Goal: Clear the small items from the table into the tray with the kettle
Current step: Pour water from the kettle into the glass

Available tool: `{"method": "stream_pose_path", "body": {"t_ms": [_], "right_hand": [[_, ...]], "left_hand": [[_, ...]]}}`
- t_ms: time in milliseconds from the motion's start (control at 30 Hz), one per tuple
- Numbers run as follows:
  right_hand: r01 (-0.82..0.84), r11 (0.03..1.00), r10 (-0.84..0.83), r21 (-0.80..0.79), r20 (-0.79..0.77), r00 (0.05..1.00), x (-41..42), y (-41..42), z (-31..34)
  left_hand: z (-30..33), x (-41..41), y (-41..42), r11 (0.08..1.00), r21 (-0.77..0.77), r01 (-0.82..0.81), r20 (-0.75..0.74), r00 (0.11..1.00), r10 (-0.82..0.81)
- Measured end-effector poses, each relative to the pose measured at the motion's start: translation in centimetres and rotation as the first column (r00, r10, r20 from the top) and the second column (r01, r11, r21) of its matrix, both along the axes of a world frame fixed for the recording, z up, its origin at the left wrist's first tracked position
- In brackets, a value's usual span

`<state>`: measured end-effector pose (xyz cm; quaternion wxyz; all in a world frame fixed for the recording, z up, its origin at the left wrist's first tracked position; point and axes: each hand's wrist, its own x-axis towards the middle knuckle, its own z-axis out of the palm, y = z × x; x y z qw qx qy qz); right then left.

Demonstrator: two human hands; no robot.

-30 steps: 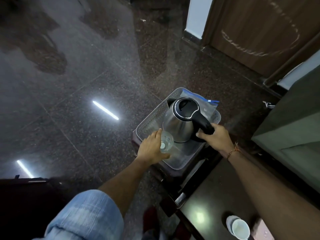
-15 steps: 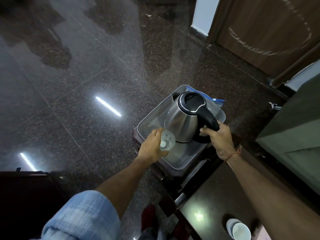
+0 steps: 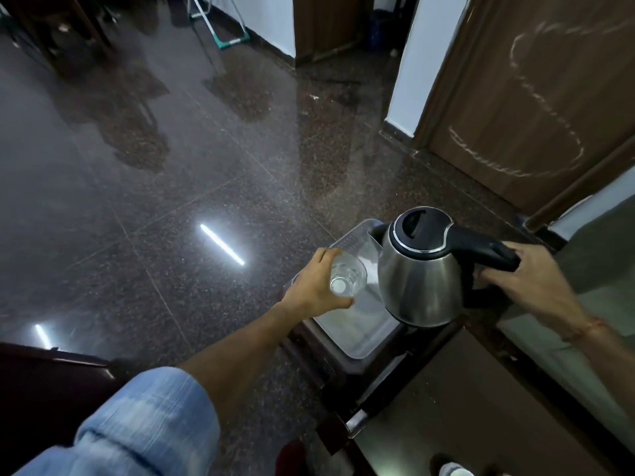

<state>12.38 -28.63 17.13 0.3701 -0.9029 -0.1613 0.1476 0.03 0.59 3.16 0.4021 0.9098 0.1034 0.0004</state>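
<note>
Setting the glass (image 3: 346, 277) — held in the left grip (image 3: 311, 290) — onto the tray (image 3: 347, 338) at lower centre requires the right grip (image 3: 531, 281), clenched on the kettle (image 3: 421, 269) handle, to hold it clear.

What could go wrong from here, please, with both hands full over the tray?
1. The left hand holds the glass right beside the kettle; they could knock together.
2. The right hand grips the kettle by the end of its handle, so the kettle may swing or tip.
3. The tray sits near the stand's edge above the floor; a careless set-down might push it off.
</note>
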Motion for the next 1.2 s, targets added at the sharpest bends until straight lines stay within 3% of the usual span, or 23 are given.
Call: {"method": "stream_pose_path", "body": {"t_ms": [433,1200], "right_hand": [[-0.092,0.951,0.154,-0.295,0.192,0.969,-4.4,1.1,15.4],[-0.161,0.783,0.388,-0.601,0.270,0.881,-5.6,4.9,18.1]], "left_hand": [[7.7,-0.2,-0.5,0.995,0.054,0.082,0.111,0.990,-0.087],[9.9,-0.9,-3.1,0.990,0.043,0.134,0.180,0.974,-0.140]]}}
